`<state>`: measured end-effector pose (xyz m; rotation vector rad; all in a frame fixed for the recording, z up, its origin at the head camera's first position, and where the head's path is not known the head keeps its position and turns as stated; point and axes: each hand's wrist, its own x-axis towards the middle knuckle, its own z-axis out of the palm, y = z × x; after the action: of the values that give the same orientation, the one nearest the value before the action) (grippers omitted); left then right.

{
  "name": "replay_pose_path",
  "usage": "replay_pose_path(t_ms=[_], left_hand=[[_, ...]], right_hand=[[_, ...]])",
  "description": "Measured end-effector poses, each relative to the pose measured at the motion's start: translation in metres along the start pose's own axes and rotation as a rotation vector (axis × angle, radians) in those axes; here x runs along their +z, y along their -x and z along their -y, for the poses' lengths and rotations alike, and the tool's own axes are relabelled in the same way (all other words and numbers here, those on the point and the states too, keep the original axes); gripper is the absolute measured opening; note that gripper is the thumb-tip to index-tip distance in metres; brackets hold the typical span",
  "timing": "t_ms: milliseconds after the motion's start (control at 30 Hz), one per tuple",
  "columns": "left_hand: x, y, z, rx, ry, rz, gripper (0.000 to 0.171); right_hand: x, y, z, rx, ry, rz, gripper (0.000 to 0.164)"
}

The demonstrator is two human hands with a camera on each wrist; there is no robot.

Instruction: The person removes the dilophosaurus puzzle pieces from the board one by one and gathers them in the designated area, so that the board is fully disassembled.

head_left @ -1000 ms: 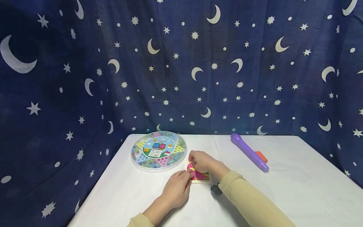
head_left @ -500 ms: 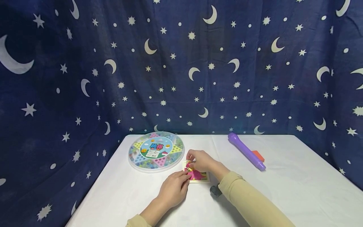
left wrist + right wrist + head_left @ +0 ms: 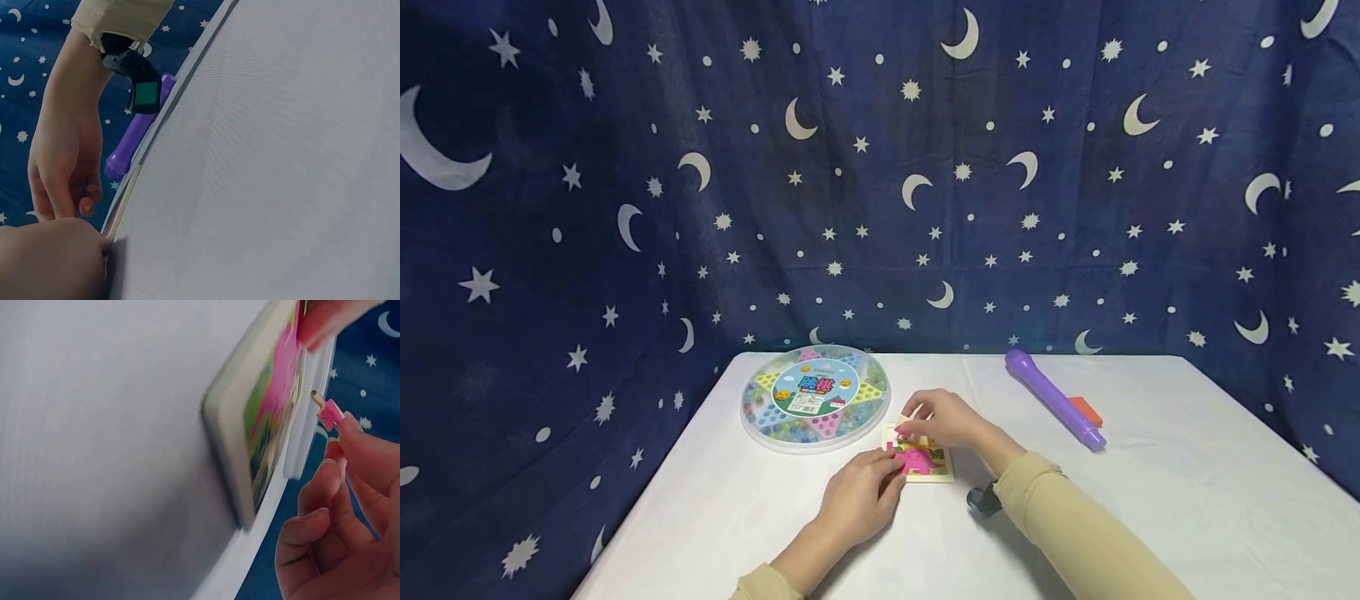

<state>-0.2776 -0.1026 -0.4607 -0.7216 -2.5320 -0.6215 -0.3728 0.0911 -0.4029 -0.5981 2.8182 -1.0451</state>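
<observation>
A small square wooden puzzle board with a pink dinosaur picture lies on the white table, between my hands. My left hand rests at its left side, fingertips pressing on the pink part. Above the board's far side, my right hand pinches a small pink puzzle piece between thumb and fingertip. In the right wrist view the piece shows its pale wooden edge, held apart from the board. The left wrist view shows the back of my left hand, its fingertips hidden.
A round Chinese checkers set with marbles under a clear cover lies left of the board. Back right, a purple microphone-shaped stick lies beside an orange block. A dark wrist device hangs under my right sleeve.
My right hand has lifted and drawn slightly right, with the pink puzzle piece in its fingertips, uncovering more of the board. My left hand stays on the board.
</observation>
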Motion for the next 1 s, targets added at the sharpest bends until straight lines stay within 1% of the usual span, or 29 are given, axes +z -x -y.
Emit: replay_pose_path(t_ms=[100, 200, 333, 533, 733, 1000], left_hand=[[0.000, 0.000, 0.000, -0.023, -0.004, -0.016, 0.025], [0.000, 0.000, 0.000, -0.044, -0.015, -0.017, 0.025], [0.000, 0.000, 0.000, -0.055, -0.028, -0.012, 0.026], [-0.001, 0.000, 0.001, -0.059, -0.032, -0.009, 0.026], [-0.001, 0.000, 0.000, -0.051, -0.028, -0.027, 0.025], [0.000, 0.000, 0.000, -0.048, -0.017, -0.036, 0.025]], right_hand=[[-0.007, 0.000, -0.006, 0.032, 0.015, -0.020, 0.023], [-0.013, 0.000, -0.012, 0.058, 0.044, -0.042, 0.024], [-0.020, 0.001, -0.020, 0.087, 0.050, -0.064, 0.022], [-0.029, 0.003, -0.033, 0.089, 0.082, -0.098, 0.015], [-0.034, 0.003, -0.042, 0.133, 0.099, -0.110, 0.019], [-0.035, 0.009, -0.051, 0.139, 0.122, -0.111, 0.021]])
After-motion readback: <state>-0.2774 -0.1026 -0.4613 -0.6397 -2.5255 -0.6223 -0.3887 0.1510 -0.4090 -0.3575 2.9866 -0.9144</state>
